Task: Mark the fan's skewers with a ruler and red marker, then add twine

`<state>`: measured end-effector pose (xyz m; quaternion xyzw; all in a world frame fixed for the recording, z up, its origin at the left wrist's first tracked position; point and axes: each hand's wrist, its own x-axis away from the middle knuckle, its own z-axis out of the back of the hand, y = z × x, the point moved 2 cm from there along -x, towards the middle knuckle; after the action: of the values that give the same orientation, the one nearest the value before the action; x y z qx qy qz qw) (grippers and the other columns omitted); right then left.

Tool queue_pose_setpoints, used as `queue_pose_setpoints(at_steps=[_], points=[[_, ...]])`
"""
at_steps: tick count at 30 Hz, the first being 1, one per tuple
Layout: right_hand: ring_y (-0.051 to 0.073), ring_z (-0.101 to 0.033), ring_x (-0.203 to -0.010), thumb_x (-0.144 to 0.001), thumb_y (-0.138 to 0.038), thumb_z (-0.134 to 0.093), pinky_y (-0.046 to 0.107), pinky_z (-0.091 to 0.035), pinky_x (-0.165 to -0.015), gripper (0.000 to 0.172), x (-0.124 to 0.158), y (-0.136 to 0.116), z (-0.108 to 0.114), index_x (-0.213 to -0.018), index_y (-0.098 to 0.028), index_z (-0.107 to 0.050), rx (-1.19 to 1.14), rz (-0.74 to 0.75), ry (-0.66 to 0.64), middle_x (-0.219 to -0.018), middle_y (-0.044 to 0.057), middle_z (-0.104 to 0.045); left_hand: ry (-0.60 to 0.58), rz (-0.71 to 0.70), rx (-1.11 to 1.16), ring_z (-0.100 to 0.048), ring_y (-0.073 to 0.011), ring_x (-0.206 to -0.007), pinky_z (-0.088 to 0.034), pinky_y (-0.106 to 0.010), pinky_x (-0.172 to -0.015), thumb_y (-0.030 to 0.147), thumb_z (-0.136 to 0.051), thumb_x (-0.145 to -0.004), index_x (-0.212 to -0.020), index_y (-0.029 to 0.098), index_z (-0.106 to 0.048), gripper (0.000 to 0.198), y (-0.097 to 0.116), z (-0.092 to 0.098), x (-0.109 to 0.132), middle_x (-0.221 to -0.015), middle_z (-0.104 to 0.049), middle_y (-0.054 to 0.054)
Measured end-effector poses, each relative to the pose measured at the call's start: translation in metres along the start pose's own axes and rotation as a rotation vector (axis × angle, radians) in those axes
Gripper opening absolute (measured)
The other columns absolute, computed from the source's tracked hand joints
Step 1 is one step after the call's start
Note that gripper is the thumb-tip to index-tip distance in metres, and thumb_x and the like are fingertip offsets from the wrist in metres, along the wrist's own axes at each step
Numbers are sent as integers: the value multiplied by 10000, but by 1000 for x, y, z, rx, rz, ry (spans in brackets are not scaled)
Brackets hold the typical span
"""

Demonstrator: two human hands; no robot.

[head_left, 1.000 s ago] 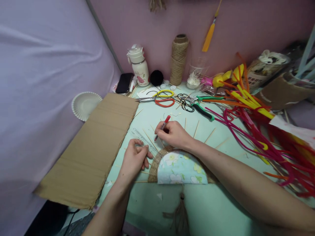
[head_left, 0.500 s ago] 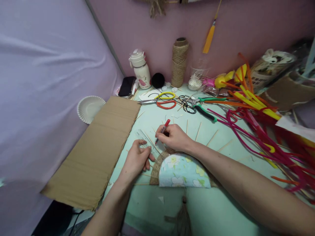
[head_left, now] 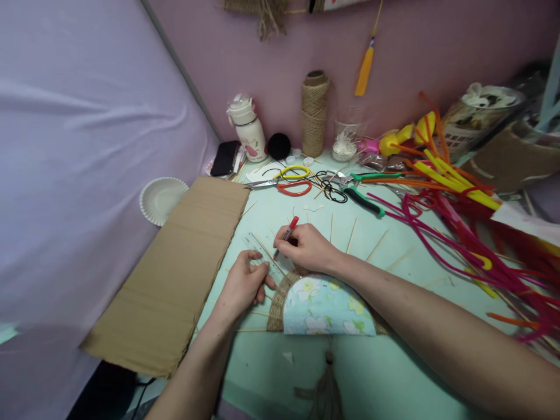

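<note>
My right hand (head_left: 307, 248) is closed in a writing grip on a red-capped pen (head_left: 286, 232), tip down beside a clear plastic ruler (head_left: 261, 252). My left hand (head_left: 244, 284) presses the ruler down onto a thin wooden stick, fingers curled on it. Just below both hands lies a half-round piece (head_left: 321, 303) covered in floral cloth and edged with wound jute. Several thin sticks (head_left: 351, 233) fan out from it over the mint-green table (head_left: 385, 361).
A long cardboard sheet (head_left: 175, 268) lies at the left, a paper plate (head_left: 161, 199) beyond it. At the back stand a bottle (head_left: 249, 131), a jute spool (head_left: 314, 112), scissors (head_left: 284, 181) and pliers (head_left: 363, 201). Coloured pipe cleaners (head_left: 459, 233) crowd the right side.
The pen in my right hand has shifted slightly left toward the ruler. My left hand stays on the ruler. The view has tilted a little.
</note>
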<state>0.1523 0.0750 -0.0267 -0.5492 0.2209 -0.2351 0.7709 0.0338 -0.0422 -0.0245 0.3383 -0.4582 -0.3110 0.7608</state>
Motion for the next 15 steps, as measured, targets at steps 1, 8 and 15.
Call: queue_pose_setpoints(at_steps=[1,8,15], points=[[72,-460,-528,-790,-167,-499,188,-337,-530,159,0,0,0,-667,-138,-596,-2,2,0,-610,-24,-588,0,1,-2,-386,-70,-270,-277,-162,-285,336,-489,-834,-1042,173,-361,294,0,0,0,-548,-644,19],[77,-453,-534,-798,-184,-498,193,-326,-530,167,0,1,-1,-663,-137,-584,44,-10,1,-592,-25,-567,9,1,-4,-383,-68,-273,-277,-163,-287,335,-496,-834,-1031,181,-364,283,0,0,1,-558,-647,20],[67,-426,-505,-803,-184,-499,193,-319,-529,173,-1,1,-1,-659,-139,-582,45,-11,-3,-575,-37,-556,9,-5,-16,-386,-67,-275,-280,-161,-291,342,-486,-840,-1027,184,-363,274,-1,0,0,-566,-652,17]])
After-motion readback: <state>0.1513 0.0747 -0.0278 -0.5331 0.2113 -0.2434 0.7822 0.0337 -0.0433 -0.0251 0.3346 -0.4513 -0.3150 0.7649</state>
